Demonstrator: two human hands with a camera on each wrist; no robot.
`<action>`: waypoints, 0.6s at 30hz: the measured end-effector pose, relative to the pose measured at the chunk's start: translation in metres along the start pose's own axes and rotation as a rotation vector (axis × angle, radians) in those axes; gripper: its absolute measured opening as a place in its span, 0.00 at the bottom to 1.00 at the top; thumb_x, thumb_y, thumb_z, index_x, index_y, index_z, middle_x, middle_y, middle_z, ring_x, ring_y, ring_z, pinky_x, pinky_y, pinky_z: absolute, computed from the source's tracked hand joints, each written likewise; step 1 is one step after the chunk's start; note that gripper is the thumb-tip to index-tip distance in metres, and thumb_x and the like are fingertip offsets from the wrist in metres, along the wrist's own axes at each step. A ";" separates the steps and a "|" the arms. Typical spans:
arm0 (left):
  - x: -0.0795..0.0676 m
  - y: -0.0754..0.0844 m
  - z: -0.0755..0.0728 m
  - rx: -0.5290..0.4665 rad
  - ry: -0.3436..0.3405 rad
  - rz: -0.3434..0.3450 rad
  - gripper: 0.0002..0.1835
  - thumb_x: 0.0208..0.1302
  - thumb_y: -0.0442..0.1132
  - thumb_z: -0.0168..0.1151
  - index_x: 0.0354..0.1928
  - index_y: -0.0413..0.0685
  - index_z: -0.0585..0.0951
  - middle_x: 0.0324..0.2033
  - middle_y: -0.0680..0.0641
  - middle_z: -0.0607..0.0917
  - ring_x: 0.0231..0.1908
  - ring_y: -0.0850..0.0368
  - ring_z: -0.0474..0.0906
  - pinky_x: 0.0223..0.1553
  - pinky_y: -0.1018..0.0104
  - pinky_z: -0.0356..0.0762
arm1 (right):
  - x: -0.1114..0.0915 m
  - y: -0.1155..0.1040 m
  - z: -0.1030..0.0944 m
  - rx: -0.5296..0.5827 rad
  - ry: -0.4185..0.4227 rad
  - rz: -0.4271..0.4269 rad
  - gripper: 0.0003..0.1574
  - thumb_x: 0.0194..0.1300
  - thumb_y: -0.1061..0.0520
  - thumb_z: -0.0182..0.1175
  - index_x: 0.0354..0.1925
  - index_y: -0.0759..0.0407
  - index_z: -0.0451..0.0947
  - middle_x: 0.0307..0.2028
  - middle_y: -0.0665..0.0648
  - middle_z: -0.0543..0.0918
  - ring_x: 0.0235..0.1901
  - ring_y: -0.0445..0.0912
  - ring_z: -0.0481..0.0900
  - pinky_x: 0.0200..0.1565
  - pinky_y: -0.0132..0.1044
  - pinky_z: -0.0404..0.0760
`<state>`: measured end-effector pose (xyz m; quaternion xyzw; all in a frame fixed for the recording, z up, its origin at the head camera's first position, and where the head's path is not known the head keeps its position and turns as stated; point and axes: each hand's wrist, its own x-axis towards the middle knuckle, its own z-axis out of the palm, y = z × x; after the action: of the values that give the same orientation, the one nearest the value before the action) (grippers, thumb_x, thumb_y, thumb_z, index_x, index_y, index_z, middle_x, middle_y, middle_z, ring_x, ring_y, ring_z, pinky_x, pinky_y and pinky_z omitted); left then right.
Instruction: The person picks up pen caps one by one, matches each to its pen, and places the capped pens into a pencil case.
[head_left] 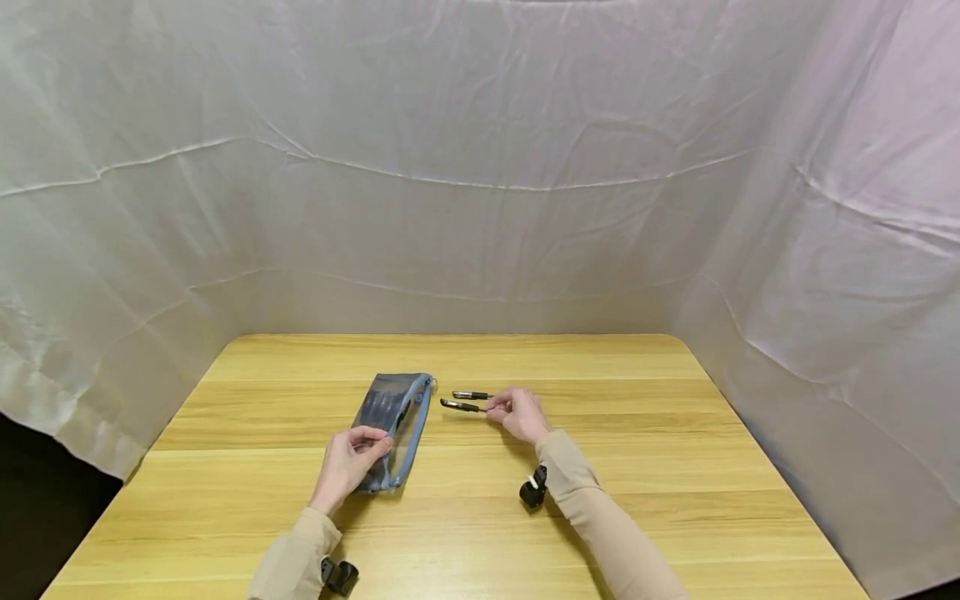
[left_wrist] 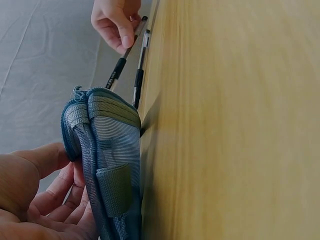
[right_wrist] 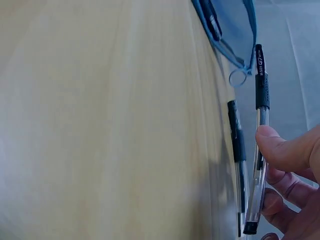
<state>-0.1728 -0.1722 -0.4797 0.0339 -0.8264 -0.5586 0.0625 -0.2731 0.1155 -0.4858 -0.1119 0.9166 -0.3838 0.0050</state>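
Note:
My left hand (head_left: 348,462) pinches the near edge of a blue mesh zip pouch (head_left: 386,397), whose zipped mouth gapes on the right side. Inside the mouth a dark pen (right_wrist: 212,22) shows in the right wrist view. Between thumb and fingers my right hand (head_left: 517,411) holds a clear-barrelled gel pen with a black cap (right_wrist: 262,92), the cap pointing at the pouch. Beside it a second, similar gel pen (right_wrist: 237,132) lies on the table. In the left wrist view the left thumb and fingers (left_wrist: 47,157) are at the pouch's side.
The wooden table (head_left: 600,517) has pale cloth curtains (head_left: 480,233) hanging behind it and along both sides. A small ring (right_wrist: 238,77) hangs from the pouch's zip end. Black wrist cameras (head_left: 533,490) are strapped at both sleeves.

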 end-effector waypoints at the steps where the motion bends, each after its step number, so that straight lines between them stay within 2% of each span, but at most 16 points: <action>1: 0.000 0.000 0.000 0.002 0.002 0.001 0.07 0.63 0.32 0.68 0.39 0.34 0.86 0.33 0.41 0.89 0.27 0.69 0.80 0.32 0.75 0.79 | -0.001 -0.001 0.000 0.019 -0.011 -0.001 0.03 0.62 0.59 0.69 0.37 0.55 0.88 0.32 0.52 0.82 0.33 0.42 0.74 0.38 0.33 0.72; 8: 0.001 -0.001 0.000 0.009 0.002 0.007 0.07 0.63 0.32 0.69 0.40 0.34 0.86 0.33 0.41 0.89 0.28 0.68 0.80 0.33 0.75 0.79 | -0.008 -0.011 0.000 0.153 -0.109 -0.010 0.07 0.67 0.62 0.64 0.42 0.63 0.85 0.32 0.56 0.80 0.31 0.43 0.74 0.33 0.31 0.73; 13: 0.002 -0.001 0.001 0.012 -0.002 -0.007 0.07 0.63 0.32 0.68 0.40 0.34 0.86 0.33 0.42 0.89 0.28 0.69 0.80 0.33 0.76 0.79 | -0.011 -0.019 0.001 0.234 -0.166 -0.024 0.11 0.70 0.62 0.60 0.47 0.67 0.83 0.35 0.64 0.83 0.29 0.46 0.76 0.28 0.30 0.74; 18: 0.001 -0.001 0.000 0.007 -0.006 -0.009 0.07 0.63 0.32 0.68 0.40 0.34 0.86 0.34 0.41 0.89 0.29 0.68 0.81 0.34 0.75 0.79 | -0.012 -0.023 0.004 0.295 -0.228 -0.059 0.15 0.74 0.61 0.55 0.50 0.73 0.79 0.39 0.70 0.83 0.30 0.43 0.75 0.29 0.29 0.73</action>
<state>-0.1741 -0.1730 -0.4805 0.0360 -0.8284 -0.5561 0.0572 -0.2564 0.0990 -0.4733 -0.1796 0.8401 -0.4990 0.1142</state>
